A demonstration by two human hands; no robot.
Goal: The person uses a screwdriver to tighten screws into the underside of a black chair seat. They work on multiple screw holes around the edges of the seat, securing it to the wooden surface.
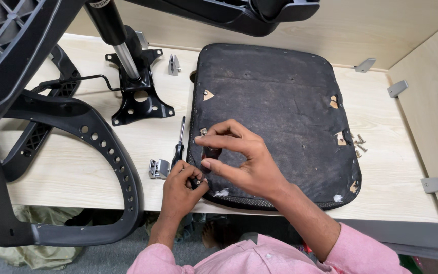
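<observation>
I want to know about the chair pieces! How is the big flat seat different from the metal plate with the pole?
The seat cushion lies flat, underside up, covered in dark fuzzy fabric; the metal plate is bare black metal with holes. The seat cushion is far bigger than the metal plate. A shiny pole sticks up from the plate; nothing stands on the seat. Both hands, left hand and right hand, work at the seat's edge, not the plate. Both rest on the wooden table.

I see a pale wood worktop (pixel 102 167) with side and back panels. An upturned black seat pad (pixel 280 116) lies flat across its middle. Left of it rests a black mounting plate (pixel 140 99) with a gas cylinder (pixel 117 40) rising from it, and a curved black frame (pixel 77 122) further left. A screwdriver (pixel 180 144) lies just beside the pad's left edge, near a small metal bracket (pixel 158 168). Loose screws (pixel 359 142) sit off the pad's right edge.
</observation>
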